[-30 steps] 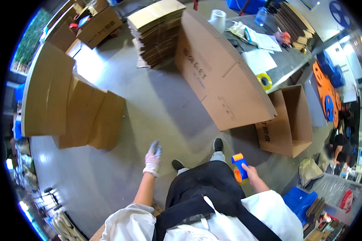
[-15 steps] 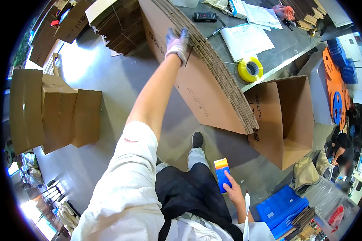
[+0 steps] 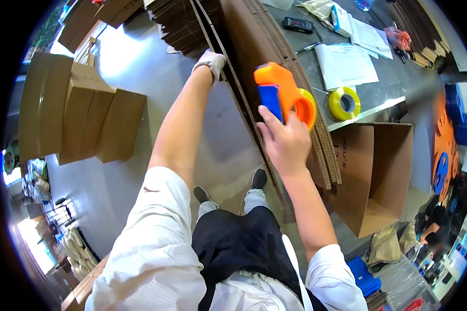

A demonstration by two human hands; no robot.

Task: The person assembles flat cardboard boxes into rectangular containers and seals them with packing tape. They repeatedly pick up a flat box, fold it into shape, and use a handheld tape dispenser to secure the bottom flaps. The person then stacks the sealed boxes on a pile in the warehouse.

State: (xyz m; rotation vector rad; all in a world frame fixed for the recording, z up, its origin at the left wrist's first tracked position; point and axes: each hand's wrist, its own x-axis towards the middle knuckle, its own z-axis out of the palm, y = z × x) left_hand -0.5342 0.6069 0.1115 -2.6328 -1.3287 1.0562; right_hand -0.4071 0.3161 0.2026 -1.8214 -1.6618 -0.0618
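My left hand, in a pale glove, is closed on the edge of a flattened cardboard box, which stands on edge and leans apart from the stack of flattened boxes at the table. Bare, my right hand grips an orange and blue tape dispenser with a yellow roll in it. It holds the dispenser up in front of the stack, to the right of the pulled-out box. My left fingertips are partly hidden behind the cardboard edge.
On the grey table lie a roll of yellow tape, papers and a black handheld device. An open carton stands at the right. Closed cartons are on the left floor, with more bundled cardboard behind.
My left hand has drawn a flattened box leftward from the stack, opening a gap. My right hand has risen from beside my thigh to the stack with the tape dispenser. My view has shifted.
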